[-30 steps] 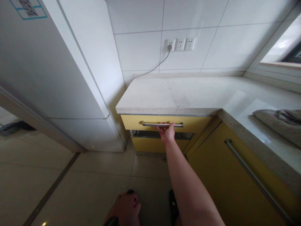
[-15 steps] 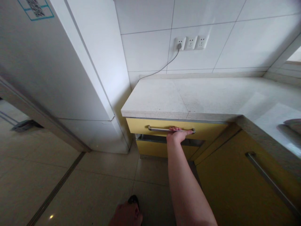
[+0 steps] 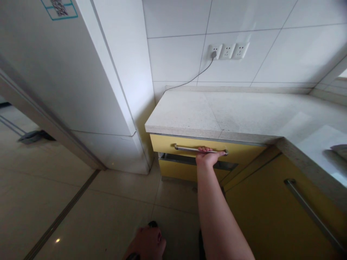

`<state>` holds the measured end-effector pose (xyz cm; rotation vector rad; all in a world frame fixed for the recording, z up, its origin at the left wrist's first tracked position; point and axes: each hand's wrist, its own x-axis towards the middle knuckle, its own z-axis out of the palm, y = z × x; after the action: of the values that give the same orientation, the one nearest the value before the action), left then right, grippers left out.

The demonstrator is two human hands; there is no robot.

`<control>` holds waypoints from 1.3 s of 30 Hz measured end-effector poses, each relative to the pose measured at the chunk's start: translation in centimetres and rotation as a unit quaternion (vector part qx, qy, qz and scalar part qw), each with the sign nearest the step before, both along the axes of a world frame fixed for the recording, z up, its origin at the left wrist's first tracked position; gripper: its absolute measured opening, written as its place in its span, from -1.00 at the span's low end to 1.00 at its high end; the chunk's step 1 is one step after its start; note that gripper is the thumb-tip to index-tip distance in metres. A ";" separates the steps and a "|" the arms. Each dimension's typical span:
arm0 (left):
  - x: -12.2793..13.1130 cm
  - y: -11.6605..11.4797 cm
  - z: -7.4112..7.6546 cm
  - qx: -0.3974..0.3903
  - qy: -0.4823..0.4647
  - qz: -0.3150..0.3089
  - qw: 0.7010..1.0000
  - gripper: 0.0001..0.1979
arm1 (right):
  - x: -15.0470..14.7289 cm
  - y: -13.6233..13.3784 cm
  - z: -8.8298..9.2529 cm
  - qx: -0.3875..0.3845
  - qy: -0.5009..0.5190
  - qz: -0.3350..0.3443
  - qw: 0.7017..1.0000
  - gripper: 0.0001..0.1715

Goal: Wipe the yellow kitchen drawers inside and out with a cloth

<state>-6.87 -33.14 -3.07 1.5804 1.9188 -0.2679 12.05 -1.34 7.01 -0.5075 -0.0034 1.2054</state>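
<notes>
My right hand (image 3: 208, 157) is wrapped round the right part of a metal drawer handle (image 3: 187, 148), palm up, with the thumb stretched along the bar. The handle belongs to a yellow upper drawer (image 3: 162, 143), whose front sits close under the countertop (image 3: 184, 112). Below it, past a dark gap, is a second yellow drawer front (image 3: 176, 169), partly hidden by my forearm. Low in the picture, my left hand (image 3: 148, 241) hangs over the floor, its fingers curled in; whatever they may hold is hidden. A dark band circles the left wrist.
A tall white cabinet or fridge (image 3: 119, 72) stands left of the counter. On the right is a yellow cabinet door (image 3: 260, 202) with a long metal handle (image 3: 311, 213). A grey cord (image 3: 195, 77) runs from a wall socket (image 3: 215, 51). Beyond a floor track lies a dustpan (image 3: 31, 136).
My view has turned slightly left, so the scene sits further right. My right hand keeps its hold on the handle, and the upper drawer shows no clear movement.
</notes>
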 end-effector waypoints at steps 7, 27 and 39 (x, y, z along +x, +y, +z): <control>-0.4 0.4 0.4 0.004 0.022 -0.011 1.000 -0.62 | 0.0 -0.9 0.3 -0.035 -0.028 -0.008 0.999 -0.22; 0.2 -0.6 0.1 0.036 0.040 0.003 0.999 -0.65 | 1.1 0.9 -0.8 0.000 -0.028 0.042 0.999 -0.19; 0.8 -0.3 0.0 0.034 0.078 0.026 0.996 -0.67 | 1.3 3.7 -1.6 0.021 -0.052 0.052 0.997 -0.20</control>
<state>-6.06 -33.41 -3.09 1.5915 2.1047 -0.3144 13.37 2.35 5.37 -0.5374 -0.1443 1.2762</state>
